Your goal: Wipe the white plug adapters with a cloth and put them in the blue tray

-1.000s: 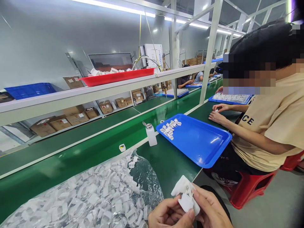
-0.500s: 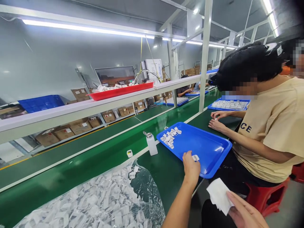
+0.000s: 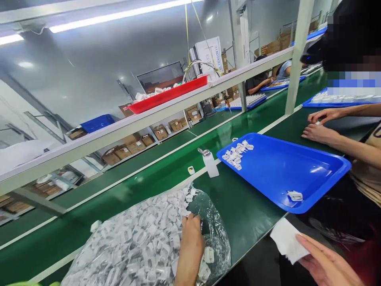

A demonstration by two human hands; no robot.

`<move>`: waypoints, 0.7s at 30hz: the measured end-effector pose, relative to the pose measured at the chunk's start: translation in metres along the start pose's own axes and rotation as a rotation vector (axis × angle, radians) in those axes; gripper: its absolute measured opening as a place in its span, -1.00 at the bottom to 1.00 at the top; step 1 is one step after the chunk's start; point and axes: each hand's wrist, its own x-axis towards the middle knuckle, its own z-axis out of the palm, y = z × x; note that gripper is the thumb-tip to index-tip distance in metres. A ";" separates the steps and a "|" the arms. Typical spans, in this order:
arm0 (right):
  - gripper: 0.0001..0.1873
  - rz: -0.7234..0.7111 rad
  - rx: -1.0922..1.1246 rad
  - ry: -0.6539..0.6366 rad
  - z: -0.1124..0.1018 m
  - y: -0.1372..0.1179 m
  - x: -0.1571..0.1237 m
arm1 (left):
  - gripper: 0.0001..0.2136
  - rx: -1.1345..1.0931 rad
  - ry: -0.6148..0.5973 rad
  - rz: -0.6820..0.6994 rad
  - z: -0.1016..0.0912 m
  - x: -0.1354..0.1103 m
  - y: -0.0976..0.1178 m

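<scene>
My left grip (image 3: 190, 242) is down in the clear bag (image 3: 216, 234) of white plug parts (image 3: 149, 250), and I cannot tell if it holds one; my open right grip (image 3: 326, 264) touches a white sheet (image 3: 287, 240).

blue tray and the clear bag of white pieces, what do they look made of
The blue tray looks like moulded plastic: glossy finish, with ceiling lights reflecting off its smooth surface. The bag looks like thin clear plastic film, creased, with the green belt showing through.

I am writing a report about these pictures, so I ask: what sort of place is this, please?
Probably a factory assembly workshop: a long green conveyor line, a blue tray of small white plastic parts, a clear bag heaped with more, and cardboard cartons on the shelves below.
</scene>
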 end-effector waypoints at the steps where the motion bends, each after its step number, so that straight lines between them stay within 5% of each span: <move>1: -0.45 0.067 0.008 -0.028 0.014 0.002 -0.005 | -0.49 -0.002 0.006 0.007 -0.001 -0.004 -0.007; 6: -0.35 0.214 -0.034 -0.056 0.055 0.012 -0.023 | -0.57 -0.030 0.072 -0.037 0.002 -0.007 -0.007; 14: -0.43 0.191 0.163 -0.111 0.045 0.001 -0.029 | -0.69 -0.293 0.020 0.097 -0.010 -0.005 0.045; 21: -0.61 0.112 0.166 -0.168 0.029 -0.005 -0.028 | -0.55 -0.485 0.042 0.355 0.060 0.007 0.089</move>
